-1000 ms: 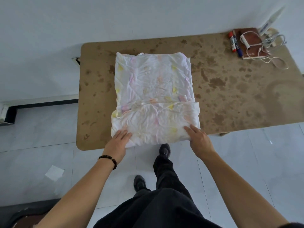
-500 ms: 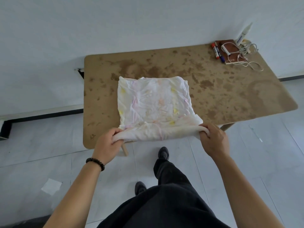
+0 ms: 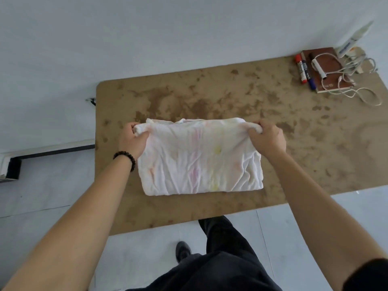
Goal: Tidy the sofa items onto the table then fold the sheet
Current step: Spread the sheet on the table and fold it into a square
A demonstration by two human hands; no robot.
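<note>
**Position.** The sheet (image 3: 199, 162) lay flat on the table (image 3: 315, 148), toward the table's left end and inside its near edge. It formed a thick, compact rectangle of several layers. Its near edge was a rounded fold and its surface was creased.

**Hands.** The left hand (image 3: 134, 140), with a bead bracelet (image 3: 126, 158) at the wrist, was clamped on the sheet's far left corner, fingers curled round a bunch of cloth. The right hand (image 3: 267, 140) was clamped in the same way on the far right corner. Both gripped corners sat over the table's middle band, low over the top or on it; which could not be told.

**Items.** At the table's far right corner lay a brown notebook (image 3: 333, 61), 2 markers (image 3: 304, 71) just beside it, a white cable (image 3: 357, 92) looped over it, and a white tube (image 3: 352, 38) at the very corner.

**Progress, as judged.**
- Tidying appeared complete, since the small items were gathered on the table. The sofa was out of view, so this could not be confirmed.
- Folding appeared well advanced and close to finished.
- Still to do: lay the 2 gripped corners down square with the layers beneath, let go, and smooth the creases.
- Whether 1 more fold was wanted could not be determined.
</note>
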